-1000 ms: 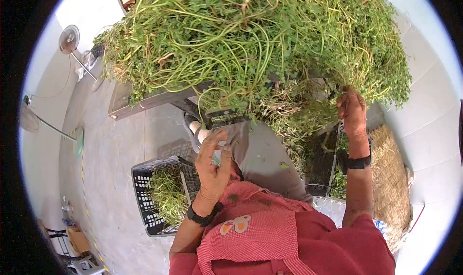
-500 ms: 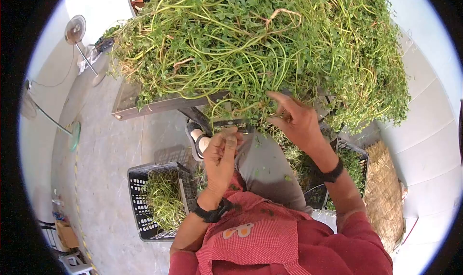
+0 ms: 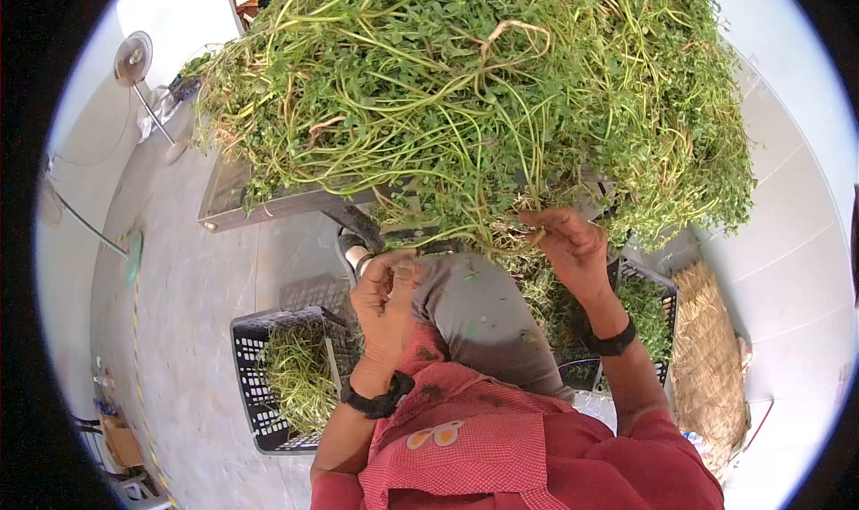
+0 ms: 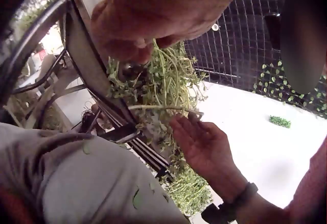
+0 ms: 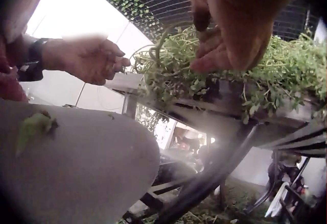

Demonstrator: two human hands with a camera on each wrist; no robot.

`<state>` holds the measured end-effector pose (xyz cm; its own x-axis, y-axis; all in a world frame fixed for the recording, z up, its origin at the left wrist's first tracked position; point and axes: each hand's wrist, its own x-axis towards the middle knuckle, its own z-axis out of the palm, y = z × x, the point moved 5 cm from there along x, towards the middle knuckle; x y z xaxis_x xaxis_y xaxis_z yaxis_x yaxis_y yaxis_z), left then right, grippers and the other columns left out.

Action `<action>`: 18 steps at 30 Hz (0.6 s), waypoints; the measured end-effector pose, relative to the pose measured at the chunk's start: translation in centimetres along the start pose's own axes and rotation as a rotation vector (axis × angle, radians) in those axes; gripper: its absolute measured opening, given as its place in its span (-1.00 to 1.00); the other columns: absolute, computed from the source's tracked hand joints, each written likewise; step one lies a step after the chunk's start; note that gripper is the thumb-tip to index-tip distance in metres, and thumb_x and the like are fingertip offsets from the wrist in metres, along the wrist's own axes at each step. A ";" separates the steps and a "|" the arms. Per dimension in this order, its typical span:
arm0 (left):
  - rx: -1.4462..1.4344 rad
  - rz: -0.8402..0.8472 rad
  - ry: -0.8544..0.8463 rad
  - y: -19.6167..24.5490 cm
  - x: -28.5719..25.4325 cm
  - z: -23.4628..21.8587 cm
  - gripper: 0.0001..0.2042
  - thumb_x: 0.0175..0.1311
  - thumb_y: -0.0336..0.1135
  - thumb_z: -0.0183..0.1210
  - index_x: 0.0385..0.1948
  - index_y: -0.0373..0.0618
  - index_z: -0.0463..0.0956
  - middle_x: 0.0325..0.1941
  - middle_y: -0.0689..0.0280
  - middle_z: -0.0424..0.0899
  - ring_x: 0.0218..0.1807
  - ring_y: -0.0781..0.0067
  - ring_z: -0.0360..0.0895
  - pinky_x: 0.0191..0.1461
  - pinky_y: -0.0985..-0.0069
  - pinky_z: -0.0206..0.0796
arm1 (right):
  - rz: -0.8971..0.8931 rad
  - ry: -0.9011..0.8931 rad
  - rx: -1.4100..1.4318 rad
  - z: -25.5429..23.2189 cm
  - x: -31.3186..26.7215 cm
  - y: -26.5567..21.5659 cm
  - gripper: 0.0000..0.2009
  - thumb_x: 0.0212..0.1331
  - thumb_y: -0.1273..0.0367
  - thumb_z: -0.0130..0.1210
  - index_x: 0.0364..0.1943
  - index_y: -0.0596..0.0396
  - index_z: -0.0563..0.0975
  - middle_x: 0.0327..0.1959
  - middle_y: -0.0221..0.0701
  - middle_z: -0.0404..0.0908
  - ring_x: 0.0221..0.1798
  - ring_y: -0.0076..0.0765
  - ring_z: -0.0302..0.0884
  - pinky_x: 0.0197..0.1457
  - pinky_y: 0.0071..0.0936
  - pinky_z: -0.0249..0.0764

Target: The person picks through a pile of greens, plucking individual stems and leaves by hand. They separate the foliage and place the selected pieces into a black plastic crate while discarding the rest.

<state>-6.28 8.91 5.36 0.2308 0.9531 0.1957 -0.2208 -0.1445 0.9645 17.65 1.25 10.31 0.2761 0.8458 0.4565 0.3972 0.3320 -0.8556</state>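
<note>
A large heap of leafy green stems (image 3: 429, 89) covers the table (image 3: 268, 208). Just below its front edge, the left hand (image 3: 383, 309) pinches the end of a thin stem between thumb and fingers. To its right, the right hand (image 3: 577, 255) has bent fingers around a short stem piece at the heap's hanging edge. In the left wrist view, a pale stem (image 4: 166, 107) crosses the fingertips of the right hand (image 4: 209, 150). The right wrist view shows the left hand (image 5: 87, 60) beside hanging greens (image 5: 171, 71), its fingertips close together.
A black crate (image 3: 259, 403) with pale stems stands on the floor at left. Another crate (image 3: 658, 282) with greens is at lower right, beside a woven straw bundle (image 3: 707, 358). The person's knee (image 3: 474, 304) is under the hands. Two fans (image 3: 134, 58) stand far left.
The right hand has come from the heap's right side to its middle front, then drawn slightly down. The left fingers, spread earlier, have closed together, and that hand has shifted a little left.
</note>
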 end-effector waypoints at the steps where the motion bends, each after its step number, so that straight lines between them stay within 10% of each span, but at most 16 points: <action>1: 0.014 0.014 0.010 0.0 0.1 -0.1 -0.79 0.27 -0.27 0.08 -0.21 -0.21 0.53 -0.41 0.38 0.59 -0.45 0.69 0.38 -0.39 0.69 0.21 | 0.001 0.004 0.002 -0.4 -0.2 0.1 -0.81 0.07 0.55 0.07 -0.20 0.13 0.54 -0.21 -0.36 0.62 -0.18 -0.41 0.59 -0.06 -0.47 0.52; 6: -0.045 -0.018 -0.026 -0.6 0.2 0.9 -0.79 0.26 -0.27 0.07 -0.23 -0.21 0.53 -0.40 0.38 0.59 -0.45 0.69 0.38 -0.41 0.70 0.20 | 0.279 0.097 0.666 -0.4 -1.3 2.3 -0.83 0.18 0.46 0.01 -0.16 0.20 0.49 -0.18 -0.24 0.59 -0.12 -0.29 0.57 -0.02 -0.29 0.51; 18: 0.241 0.055 -0.110 -0.6 -2.0 1.8 -0.82 0.29 -0.32 0.04 -0.23 -0.22 0.51 -0.35 0.40 0.54 -0.31 0.68 0.42 -0.26 0.71 0.24 | 0.608 0.206 1.058 0.0 -6.5 6.1 -0.74 0.18 0.49 -0.01 -0.04 0.22 0.40 -0.57 -0.48 0.40 -0.53 -0.54 0.41 -0.30 -0.31 0.63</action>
<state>-4.87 6.63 4.74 0.3296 0.9091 0.2548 -0.0068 -0.2676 0.9635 18.23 -2.20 2.13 0.3388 0.9310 -0.1356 -0.7197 0.1636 -0.6748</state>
